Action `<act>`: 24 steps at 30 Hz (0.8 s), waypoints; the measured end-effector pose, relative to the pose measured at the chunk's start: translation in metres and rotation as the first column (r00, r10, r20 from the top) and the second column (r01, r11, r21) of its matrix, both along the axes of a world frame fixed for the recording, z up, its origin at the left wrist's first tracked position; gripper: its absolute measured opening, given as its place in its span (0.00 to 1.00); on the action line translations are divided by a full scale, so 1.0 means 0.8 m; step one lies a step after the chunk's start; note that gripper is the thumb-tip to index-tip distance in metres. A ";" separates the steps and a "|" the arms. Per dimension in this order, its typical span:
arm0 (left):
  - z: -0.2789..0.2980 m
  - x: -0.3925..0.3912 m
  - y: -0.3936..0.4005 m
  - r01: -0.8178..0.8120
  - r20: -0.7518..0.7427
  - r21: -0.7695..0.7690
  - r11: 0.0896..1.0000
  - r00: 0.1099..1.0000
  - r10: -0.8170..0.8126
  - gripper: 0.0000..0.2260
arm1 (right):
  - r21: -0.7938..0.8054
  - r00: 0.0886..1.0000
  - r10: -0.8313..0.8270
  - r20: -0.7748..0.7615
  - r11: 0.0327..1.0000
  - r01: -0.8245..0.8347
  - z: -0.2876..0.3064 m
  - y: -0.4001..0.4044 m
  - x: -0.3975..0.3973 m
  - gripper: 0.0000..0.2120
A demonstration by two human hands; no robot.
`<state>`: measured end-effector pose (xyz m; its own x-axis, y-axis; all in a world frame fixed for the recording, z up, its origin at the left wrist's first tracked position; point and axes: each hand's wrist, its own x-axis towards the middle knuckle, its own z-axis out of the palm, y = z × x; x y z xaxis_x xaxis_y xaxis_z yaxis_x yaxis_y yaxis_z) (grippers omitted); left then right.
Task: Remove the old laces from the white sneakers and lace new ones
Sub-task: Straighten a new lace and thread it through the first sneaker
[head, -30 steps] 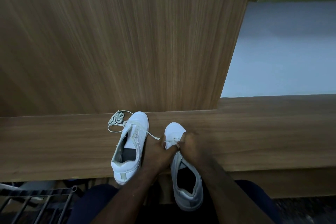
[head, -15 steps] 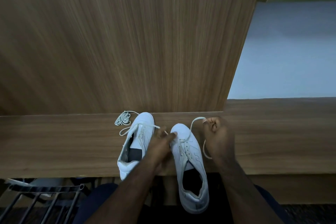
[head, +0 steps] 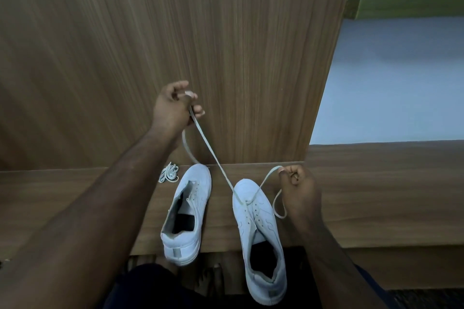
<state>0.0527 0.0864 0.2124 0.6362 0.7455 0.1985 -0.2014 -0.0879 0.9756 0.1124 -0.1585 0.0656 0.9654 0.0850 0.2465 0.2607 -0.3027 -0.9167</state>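
Two white sneakers stand toes away from me on a wooden ledge. The left sneaker has no lace in its eyelets. A white lace runs through the front eyelets of the right sneaker. My left hand is raised high in front of the wood panel and grips one end of this lace, pulled taut. My right hand sits just right of the right sneaker's toe and pinches the other end, which hangs in a slack loop. A bundled white lace lies beside the left sneaker's toe.
A tall wooden panel rises directly behind the ledge. To the right of it is a pale wall. My knees and bare toes show below the ledge edge, and the right sneaker's heel overhangs that edge.
My left hand has risen from the sneakers up and away, drawing the lace taut. My right hand has stayed by the right sneaker's toe, holding the other end.
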 end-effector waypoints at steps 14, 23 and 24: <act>0.022 -0.012 -0.012 0.107 -0.065 0.022 0.994 0.992 -0.106 0.15 | -0.025 0.989 0.126 0.073 0.992 -0.124 0.082 0.021 0.003 0.10; -0.012 -0.021 -0.026 0.158 -0.124 0.001 0.988 0.980 -0.156 0.16 | -0.163 0.969 0.211 -0.128 0.959 -0.230 0.146 0.038 0.017 0.10; -0.013 -0.024 -0.029 0.168 -0.123 0.000 0.986 0.978 -0.167 0.17 | -0.161 0.953 0.228 -0.199 0.952 -0.261 0.145 0.037 0.017 0.11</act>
